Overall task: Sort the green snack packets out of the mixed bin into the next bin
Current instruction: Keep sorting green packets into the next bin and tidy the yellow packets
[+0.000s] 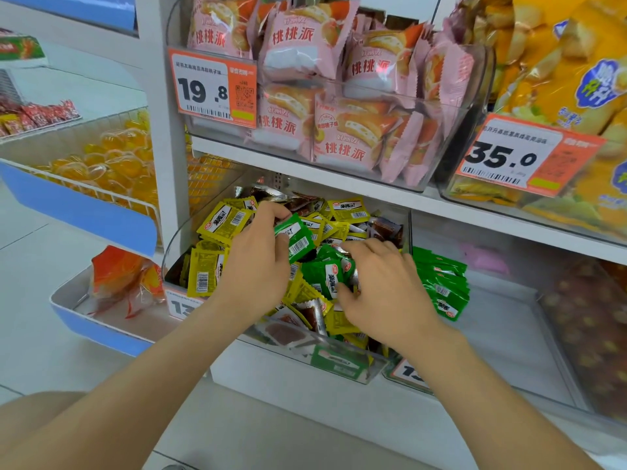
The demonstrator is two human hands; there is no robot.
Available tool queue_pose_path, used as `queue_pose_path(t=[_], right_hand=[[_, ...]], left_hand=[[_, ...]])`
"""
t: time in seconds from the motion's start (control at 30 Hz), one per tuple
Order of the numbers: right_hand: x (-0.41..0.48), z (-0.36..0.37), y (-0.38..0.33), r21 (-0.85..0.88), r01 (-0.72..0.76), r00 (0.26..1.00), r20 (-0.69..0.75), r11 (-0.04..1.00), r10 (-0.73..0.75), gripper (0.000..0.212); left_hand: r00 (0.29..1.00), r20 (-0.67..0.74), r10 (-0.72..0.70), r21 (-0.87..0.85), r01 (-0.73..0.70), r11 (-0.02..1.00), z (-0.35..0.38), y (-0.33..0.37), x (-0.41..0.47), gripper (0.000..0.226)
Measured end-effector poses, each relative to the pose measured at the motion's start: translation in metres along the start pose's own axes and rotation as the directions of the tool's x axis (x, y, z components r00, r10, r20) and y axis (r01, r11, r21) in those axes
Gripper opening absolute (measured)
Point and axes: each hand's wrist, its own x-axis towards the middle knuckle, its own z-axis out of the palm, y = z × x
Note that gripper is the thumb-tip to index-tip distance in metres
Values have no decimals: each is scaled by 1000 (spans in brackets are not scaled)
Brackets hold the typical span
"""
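In a shop aisle of white metal shelving over a pale floor, the left hand pinches a small green foil snack packet above the clear plastic mixed bin, which is heaped with yellow, brown and green sachets. The right hand curls thumb and fingers round a cluster of green packets in that heap. A row of green packets stands on edge in the neighbouring clear bin, just to the right.

A white shelf post rises up-left of the left hand. A white shelf board runs above it. Pale floor tiles lie far to the left.
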Motion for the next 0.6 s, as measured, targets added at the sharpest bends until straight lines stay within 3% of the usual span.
queue_pose_path(t=[0.13, 0.3, 0.4, 0.5, 0.6], right_hand=[[14, 17, -10, -89, 23, 1000, -1, 996, -24, 62], [17, 17, -12, 26, 37, 999, -23, 999, -37, 48], [10, 10, -8, 213, 20, 988, -152, 977, 13, 31], [1, -8, -6, 498, 36, 947, -294, 866, 130, 30], [-11, -22, -5, 757, 27, 963, -195, 653, 187, 33]], left_hand=[[998, -21, -61, 6, 61, 998, -3, 0, 0, 25], [992, -52, -118, -32, 116, 993, -8, 1, 0, 25], [993, -54, -109, -73, 105, 992, -9, 6, 1, 25], [994, -40, -97, -117, 92, 989, -5, 10, 0, 23], [995, 9, -101, -274, 100, 956, 0, 18, -2, 19]])
